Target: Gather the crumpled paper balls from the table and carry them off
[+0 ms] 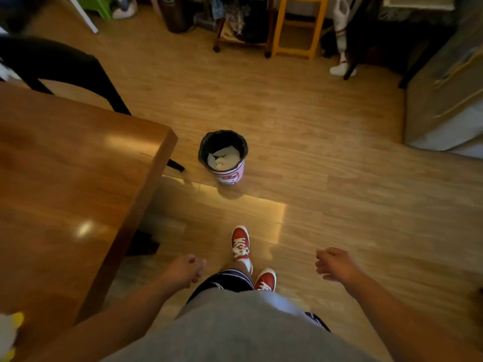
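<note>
Bin [223, 157], pink, black liner, stands on floor [326, 178] just off surface [65, 165] corner; crumpled paper [223, 159] lies inside. Left hand [187, 270] and right hand [335, 263] hang loosely curled, holding nothing. Red shoes [240, 242] between hands and bin. Yellow stool [298, 27], black chair [60, 71] stand well apart.

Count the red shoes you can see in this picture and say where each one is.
2. One red shoe is stepped forward on the wooden floor, toward the bin. The other red shoe is nearer the body, partly hidden by the grey shirt.
</note>
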The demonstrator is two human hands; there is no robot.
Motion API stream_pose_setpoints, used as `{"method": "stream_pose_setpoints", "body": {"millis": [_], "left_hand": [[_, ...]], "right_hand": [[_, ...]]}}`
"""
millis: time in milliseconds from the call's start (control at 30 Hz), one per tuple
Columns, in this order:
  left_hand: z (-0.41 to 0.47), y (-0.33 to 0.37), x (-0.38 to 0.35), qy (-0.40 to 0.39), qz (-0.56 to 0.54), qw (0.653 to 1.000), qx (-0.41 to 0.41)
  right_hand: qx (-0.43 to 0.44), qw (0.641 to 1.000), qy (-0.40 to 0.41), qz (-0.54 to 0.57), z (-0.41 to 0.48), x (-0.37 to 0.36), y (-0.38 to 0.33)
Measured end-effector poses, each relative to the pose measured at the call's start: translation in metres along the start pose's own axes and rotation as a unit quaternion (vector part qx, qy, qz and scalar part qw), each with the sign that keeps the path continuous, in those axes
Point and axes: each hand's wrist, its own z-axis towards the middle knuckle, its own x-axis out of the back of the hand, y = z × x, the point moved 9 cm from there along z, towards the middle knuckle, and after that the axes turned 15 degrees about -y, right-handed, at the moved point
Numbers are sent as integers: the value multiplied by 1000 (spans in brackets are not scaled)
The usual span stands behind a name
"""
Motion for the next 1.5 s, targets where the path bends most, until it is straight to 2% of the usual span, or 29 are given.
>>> {"method": "stream_pose_setpoints", "body": {"millis": [200,433,800,967,1033,1167,1267,1500], "left_hand": [[43,55,30,-14,11,999,32],[95,171,85,-12,12,999,27],[156,405,104,-10,53,997,-57],[201,516,102,-43,18,996,-78],[211,549,108,-26,6,996,-82],[220,580,122,-16,-12,996,-86],[223,571,146,31,-69,996,-56],[243,513,199,75,-231,970,20]], "right_hand": [[24,1000,-8,6,50,30,-99],[13,1000,13,-4,84,94,-188],[-51,997,55,-6,114,230,-236],[-87,994,52,-34,156,309,-266],[-97,992,49,-62,175,337,-290],[-86,989,25,-117,211,368,-373],[-59,977,-20,-206,240,364,-461],[24,925,-108,-363,325,281,-659]]}}
